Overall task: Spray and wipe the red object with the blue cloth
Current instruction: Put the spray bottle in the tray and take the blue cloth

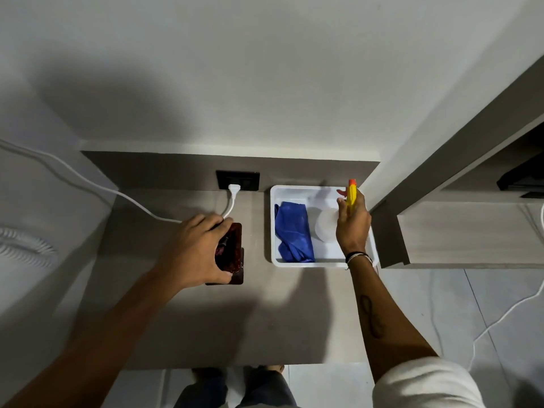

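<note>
A dark red flat object (232, 251) lies on the grey tabletop (182, 319), left of a white tray (272, 225). My left hand (195, 251) rests on it, fingers curled over its left side and hiding part of it. A crumpled blue cloth (293, 231) lies in the tray's left half. My right hand (351, 228) is closed around a white spray bottle (325, 228) with a yellow and orange trigger head (351, 195), held over the tray's right half.
A white plug (234, 188) sits in a black wall socket (238, 180) behind the red object; its white cable (88, 181) runs off left. A grey cabinet (471, 228) stands right of the tray. A bed's edge is at the left.
</note>
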Tool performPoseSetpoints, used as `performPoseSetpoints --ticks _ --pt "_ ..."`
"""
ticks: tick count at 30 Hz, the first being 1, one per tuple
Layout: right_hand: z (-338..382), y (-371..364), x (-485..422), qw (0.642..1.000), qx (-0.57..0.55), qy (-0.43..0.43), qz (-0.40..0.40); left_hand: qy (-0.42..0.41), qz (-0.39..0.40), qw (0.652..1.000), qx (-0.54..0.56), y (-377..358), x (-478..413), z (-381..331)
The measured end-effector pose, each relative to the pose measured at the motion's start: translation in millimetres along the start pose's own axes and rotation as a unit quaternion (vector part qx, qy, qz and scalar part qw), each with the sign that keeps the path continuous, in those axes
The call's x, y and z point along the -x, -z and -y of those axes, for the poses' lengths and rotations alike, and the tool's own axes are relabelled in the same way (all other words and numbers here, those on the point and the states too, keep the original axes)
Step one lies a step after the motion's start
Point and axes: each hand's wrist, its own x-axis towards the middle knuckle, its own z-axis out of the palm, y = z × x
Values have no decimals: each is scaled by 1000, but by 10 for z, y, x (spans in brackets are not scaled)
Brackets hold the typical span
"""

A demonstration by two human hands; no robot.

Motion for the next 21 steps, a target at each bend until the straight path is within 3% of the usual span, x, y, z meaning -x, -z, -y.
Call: performPoseSetpoints --ticks 8,12,16,21 --pt "6 9 41 998 47 -26 -20 -4 -3 1000 6 -83 21 35" --pt "48 -29 280 974 152 146 -84 1 -4 1000 9 -127 38 50" --pt "26 -304 549 946 211 239 49 10 -13 1000 25 -184 47 60" --pt "-107 -641 588 897 313 191 247 10 -27 999 38 -251 60 41"
